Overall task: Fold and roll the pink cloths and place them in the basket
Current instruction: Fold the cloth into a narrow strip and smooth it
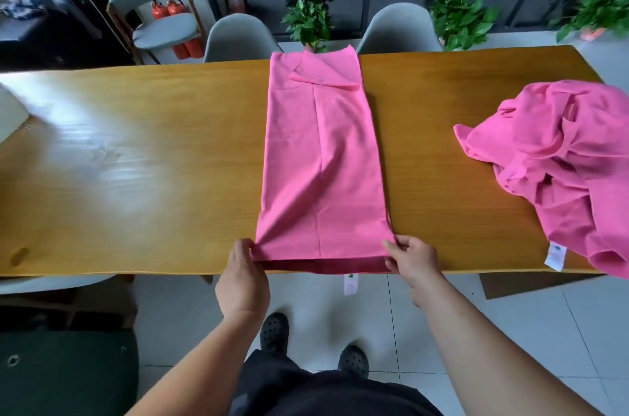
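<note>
A long wooden surface [136,160] stands on a white tiled floor [374,313]. Two grey chairs [235,37] [398,27] sit at its far edge, with leafy potted plants [309,20] beyond. Red fire extinguishers [166,9] stand at back left.

the crumpled pink cloth [561,160] on the right is cut off at the edge; print on its white fabric label [555,257] is too small to read. fingertips of the left hand [243,274] are hidden at the near hem of the long folded pink cloth [323,160].
</note>
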The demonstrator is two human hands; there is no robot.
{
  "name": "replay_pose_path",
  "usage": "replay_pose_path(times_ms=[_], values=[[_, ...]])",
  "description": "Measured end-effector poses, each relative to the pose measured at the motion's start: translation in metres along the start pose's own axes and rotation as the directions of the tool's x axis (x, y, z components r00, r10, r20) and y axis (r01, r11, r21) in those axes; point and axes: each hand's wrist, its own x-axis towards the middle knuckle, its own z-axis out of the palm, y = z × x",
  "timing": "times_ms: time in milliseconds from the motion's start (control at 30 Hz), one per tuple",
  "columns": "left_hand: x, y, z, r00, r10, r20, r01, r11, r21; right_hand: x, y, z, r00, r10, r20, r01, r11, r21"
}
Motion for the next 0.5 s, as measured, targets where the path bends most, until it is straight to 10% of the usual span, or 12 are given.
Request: replay_pose_path(times_ms=[200,500], values=[[-0.002,-0.006,0.004,0.972,-0.19,0.138,0.19,0.982,0.011,-0.008,0.005,0.004,0.999,-0.004,-0.033,0.0,0.994,-0.108],[-0.008,-0.02,0.012,0.901,-0.378,0.211,0.433,0.79,-0.434,-0.021,0.028,-0.003,0.978,-0.1,-0.184,0.062,0.978,-0.199]])
